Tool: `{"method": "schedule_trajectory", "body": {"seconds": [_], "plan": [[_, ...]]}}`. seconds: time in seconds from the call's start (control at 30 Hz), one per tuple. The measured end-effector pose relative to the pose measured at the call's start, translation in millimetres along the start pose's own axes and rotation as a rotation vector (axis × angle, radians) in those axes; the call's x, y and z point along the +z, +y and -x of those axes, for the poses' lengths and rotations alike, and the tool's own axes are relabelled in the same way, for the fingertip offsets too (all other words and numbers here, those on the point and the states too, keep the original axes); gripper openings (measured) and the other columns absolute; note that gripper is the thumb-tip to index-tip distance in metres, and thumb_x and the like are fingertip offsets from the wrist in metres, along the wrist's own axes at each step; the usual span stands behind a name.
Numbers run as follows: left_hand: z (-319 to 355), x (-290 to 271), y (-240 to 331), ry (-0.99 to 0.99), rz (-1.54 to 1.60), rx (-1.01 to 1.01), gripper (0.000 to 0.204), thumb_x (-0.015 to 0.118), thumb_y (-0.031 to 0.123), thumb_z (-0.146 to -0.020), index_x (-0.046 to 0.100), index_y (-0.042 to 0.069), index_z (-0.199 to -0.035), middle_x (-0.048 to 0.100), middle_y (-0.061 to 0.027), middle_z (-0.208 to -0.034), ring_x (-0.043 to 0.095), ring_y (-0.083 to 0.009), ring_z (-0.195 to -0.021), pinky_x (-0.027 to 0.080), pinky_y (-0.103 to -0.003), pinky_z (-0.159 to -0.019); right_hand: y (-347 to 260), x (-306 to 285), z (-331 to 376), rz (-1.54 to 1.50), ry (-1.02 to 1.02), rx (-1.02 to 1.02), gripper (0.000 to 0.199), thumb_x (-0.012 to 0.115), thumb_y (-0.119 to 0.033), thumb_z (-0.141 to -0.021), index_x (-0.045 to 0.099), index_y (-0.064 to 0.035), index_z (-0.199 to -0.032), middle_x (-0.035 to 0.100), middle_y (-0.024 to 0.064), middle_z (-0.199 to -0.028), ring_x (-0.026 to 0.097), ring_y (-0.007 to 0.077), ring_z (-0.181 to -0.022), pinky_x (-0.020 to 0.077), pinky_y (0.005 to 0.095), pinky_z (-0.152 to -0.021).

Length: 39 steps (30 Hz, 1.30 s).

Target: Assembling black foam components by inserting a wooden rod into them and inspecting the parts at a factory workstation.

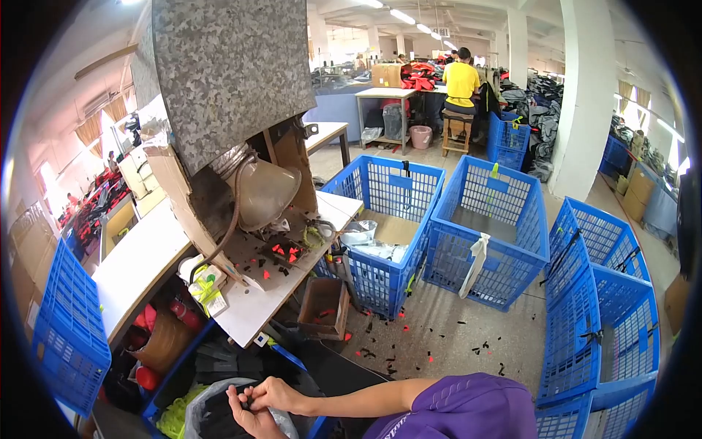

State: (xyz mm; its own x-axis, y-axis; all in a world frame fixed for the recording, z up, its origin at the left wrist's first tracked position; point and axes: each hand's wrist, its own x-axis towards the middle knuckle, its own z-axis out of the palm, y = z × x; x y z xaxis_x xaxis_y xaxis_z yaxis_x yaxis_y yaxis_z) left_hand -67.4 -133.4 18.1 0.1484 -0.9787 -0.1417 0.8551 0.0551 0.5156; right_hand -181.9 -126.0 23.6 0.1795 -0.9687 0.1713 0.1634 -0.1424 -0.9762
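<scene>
At the lower edge, my left hand (252, 420) and my right hand (279, 397) meet with fingers pinched together. Between them is a small black piece (248, 399), mostly hidden by the fingers; its exact kind is too small to tell. Right under both hands is a pale plastic bag (196, 411) with dark material inside. Black flat strips (219, 360) lie just beyond the bag, and neon-yellow fabric (174, 420) sits to its left. My right forearm reaches in from the right, out of a purple sleeve.
Ahead on the left, a machine under a camouflage cover (230, 73) stands on a white worktable (245, 311) with red and black scraps. A small cardboard box (323, 307) is beside it. Blue crates (486, 252) line the middle and right. Farther off, a person (461, 84) sits on a stool.
</scene>
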Motion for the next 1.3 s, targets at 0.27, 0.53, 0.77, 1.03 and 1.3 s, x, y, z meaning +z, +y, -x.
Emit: {"method": "schedule_trajectory", "body": {"seconds": [0.27,0.53,0.77,1.03,1.3], "plan": [[-11,-34,-3,0.183,-0.006,-0.062,0.021,0.058,0.013,-0.088,0.055,0.002,-0.105,0.055,-0.0019,-0.068,0.056,-0.0157,-0.068,0.05,-0.029,-0.072,14,5,16,0.433,0.152,-0.447,0.014,0.065,-0.011,-0.075,0.067,-0.0038,-0.087,0.066,0.0103,-0.082,0.066,0.0259,-0.071,0.0522,0.0313,-0.061],[4,-24,2,0.415,-0.237,0.042,0.015,0.061,0.017,-0.086,0.06,0.005,-0.094,0.047,0.0038,-0.054,0.045,-0.0086,-0.046,0.052,-0.029,-0.068,50,-6,32,0.975,-0.391,-0.411,0.055,0.047,-0.012,-0.079,0.043,-0.0242,-0.133,0.061,0.0152,-0.064,0.062,0.0341,-0.056,0.0483,0.0429,-0.047],[7,-8,10,0.286,0.068,-0.246,0.018,0.059,0.026,-0.087,0.061,0.009,-0.082,0.048,0.0023,-0.054,0.048,-0.0125,-0.048,0.049,-0.039,-0.081,29,-12,11,0.16,-0.731,0.212,0.08,0.057,-0.009,-0.074,0.022,-0.0224,-0.144,0.061,0.0131,-0.064,0.056,0.021,-0.042,0.0407,0.0311,-0.035],[3,2,-6,0.199,0.106,-0.212,0.033,0.062,0.027,-0.087,0.052,0.008,-0.061,0.061,-0.0065,-0.07,0.062,-0.0205,-0.082,0.052,-0.032,-0.077,19,-10,-16,-0.17,-0.268,0.218,0.016,0.063,-0.017,-0.084,0.066,-0.0023,-0.079,0.047,-0.0001,-0.048,0.045,0.0081,-0.041,0.0308,0.022,-0.039],[-4,-22,-20,0.298,0.061,-0.211,0.034,0.061,0.029,-0.085,0.049,0.011,-0.06,0.059,-0.0077,-0.068,0.06,-0.0234,-0.074,0.051,-0.033,-0.074,45,-3,9,0.85,0.005,-0.589,0.009,0.056,-0.015,-0.077,0.061,-0.0078,-0.078,0.061,0.0067,-0.076,0.061,0.0235,-0.058,0.0492,0.0327,-0.05]]}}
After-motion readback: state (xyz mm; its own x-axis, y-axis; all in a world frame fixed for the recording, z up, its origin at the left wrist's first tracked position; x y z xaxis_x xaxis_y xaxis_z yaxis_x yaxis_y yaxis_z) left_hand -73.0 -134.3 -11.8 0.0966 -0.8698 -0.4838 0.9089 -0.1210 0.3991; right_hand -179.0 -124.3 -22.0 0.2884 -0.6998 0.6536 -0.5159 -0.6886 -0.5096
